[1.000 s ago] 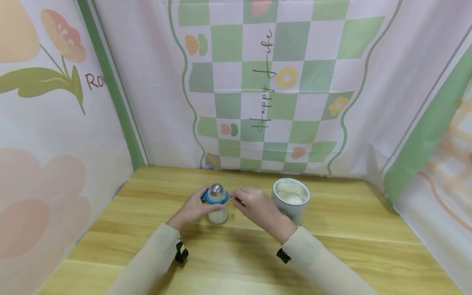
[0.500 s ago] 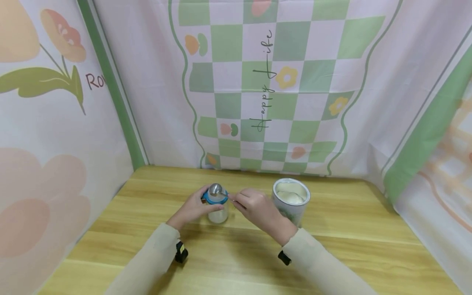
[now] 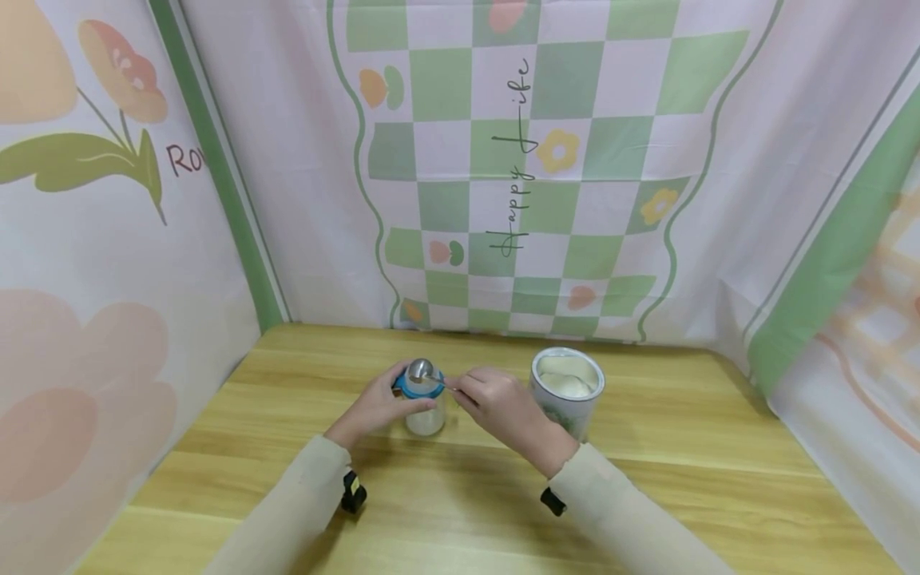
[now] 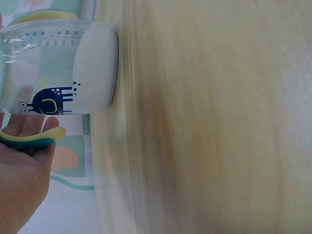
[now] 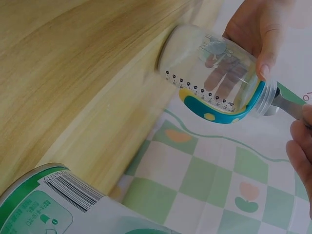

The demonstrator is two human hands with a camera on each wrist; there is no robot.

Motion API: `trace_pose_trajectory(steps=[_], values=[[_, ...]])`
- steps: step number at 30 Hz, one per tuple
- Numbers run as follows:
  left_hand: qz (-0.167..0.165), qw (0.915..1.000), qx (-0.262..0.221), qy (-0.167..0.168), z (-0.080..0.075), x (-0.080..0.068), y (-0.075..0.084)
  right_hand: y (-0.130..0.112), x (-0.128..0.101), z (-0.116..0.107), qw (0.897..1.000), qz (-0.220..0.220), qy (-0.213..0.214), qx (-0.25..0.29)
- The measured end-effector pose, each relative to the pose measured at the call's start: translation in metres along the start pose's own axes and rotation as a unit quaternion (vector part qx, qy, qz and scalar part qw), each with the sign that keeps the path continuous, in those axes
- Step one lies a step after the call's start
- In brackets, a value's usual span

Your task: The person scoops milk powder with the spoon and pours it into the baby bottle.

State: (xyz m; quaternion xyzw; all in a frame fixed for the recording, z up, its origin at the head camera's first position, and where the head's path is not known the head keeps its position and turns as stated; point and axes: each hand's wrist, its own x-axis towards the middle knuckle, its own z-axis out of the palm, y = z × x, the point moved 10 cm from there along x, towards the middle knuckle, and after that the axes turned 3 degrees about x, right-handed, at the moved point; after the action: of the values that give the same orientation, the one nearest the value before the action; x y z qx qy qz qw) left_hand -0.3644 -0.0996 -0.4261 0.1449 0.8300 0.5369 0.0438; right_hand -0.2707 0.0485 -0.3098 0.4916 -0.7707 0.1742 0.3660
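A clear baby bottle [image 3: 426, 421] with a blue collar stands upright on the table, white powder filling its lower part. My left hand [image 3: 377, 406] grips it near the collar, thumb across the front. In the left wrist view a yellow-and-teal handle [image 4: 36, 140] curves across that hand's fingers. My right hand [image 3: 496, 401] pinches the handle of a metal spoon, whose round bowl [image 3: 420, 370] lies over the bottle's open mouth. From the right wrist view the spoon [image 5: 288, 106] reaches the clear threaded neck; its bowl is mostly hidden there.
An open can [image 3: 565, 391] of pale powder stands just right of my right hand, partly behind the wrist. Its barcode label [image 5: 73, 189] shows in the right wrist view. A printed curtain [image 3: 517, 200] hangs behind the wooden table [image 3: 460, 495].
The spoon's bowl has shifted very slightly left over the bottle's mouth, with a small turn of my right hand. My left hand, the bottle and the can stay put.
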Motion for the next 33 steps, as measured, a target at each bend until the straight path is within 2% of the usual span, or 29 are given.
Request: trace_pose_trajectory(steps=[6,11,15,19,23,25,29,33], values=[[-0.004,1.0000,0.003,0.001,-0.001,0.000,-0.001,0.001,0.001,0.000,1.000,0.002,0.002,-0.001],[-0.007,0.9999,0.012,0.007,-0.002,0.001,-0.002,0.007,0.003,-0.002,0.999,0.028,0.016,0.032],[-0.009,0.9998,0.017,0.011,-0.002,0.001,-0.003,0.016,0.004,-0.002,0.994,0.078,0.021,0.071],[-0.013,0.9996,0.022,0.013,-0.003,0.001,-0.004,0.028,0.003,-0.003,0.983,0.140,0.024,0.115],[-0.017,0.9995,0.021,0.015,-0.003,0.001,-0.005,0.039,0.001,-0.005,0.967,0.199,0.035,0.154],[-0.017,0.9996,0.018,0.014,-0.003,0.001,-0.005,0.046,-0.001,-0.004,0.956,0.235,0.035,0.174],[-0.018,0.9996,0.014,0.015,-0.003,0.001,-0.006,0.059,-0.008,-0.002,0.925,0.307,0.032,0.223],[-0.022,0.9995,0.016,0.016,-0.002,0.001,-0.005,0.069,-0.016,0.001,0.891,0.357,0.035,0.279]])
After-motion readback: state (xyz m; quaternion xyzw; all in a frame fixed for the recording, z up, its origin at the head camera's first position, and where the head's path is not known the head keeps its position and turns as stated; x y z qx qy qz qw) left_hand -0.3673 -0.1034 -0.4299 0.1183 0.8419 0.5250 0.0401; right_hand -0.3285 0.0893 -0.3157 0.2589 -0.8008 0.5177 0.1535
